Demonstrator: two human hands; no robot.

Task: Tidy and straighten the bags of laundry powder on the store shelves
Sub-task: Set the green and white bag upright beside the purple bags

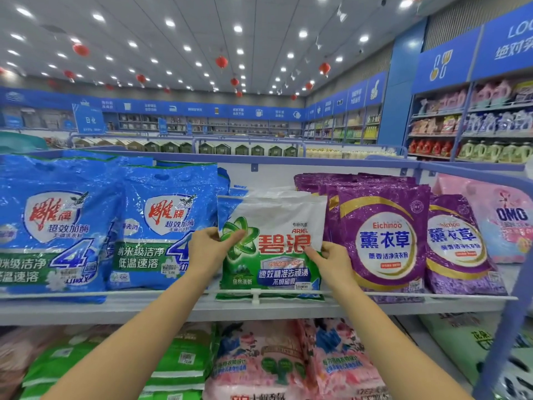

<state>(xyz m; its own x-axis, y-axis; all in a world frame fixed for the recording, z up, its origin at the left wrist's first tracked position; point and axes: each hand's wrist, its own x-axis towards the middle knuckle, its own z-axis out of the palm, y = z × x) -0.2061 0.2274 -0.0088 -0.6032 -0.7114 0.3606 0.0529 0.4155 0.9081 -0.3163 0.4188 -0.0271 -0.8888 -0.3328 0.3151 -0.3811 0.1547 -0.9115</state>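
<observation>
Here, in the middle of the frame, a white and green bag (277,243) of laundry powder stands upright on the top shelf (86,310), behind its low front rail (161,294). The left hand (207,249) grips the bag's left edge, thumb across the front; the right hand (334,261) pinches its right edge. To its left stand blue bags (161,226), to its right purple bags (383,241), and a pink bag (504,220) at far right.

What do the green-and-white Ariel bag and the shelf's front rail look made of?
Ariel bag: thin plastic film, semi-glossy, going by its creases and light sheen. Front rail: smooth white rod, probably coated metal or plastic; the look leaves it open.
</observation>
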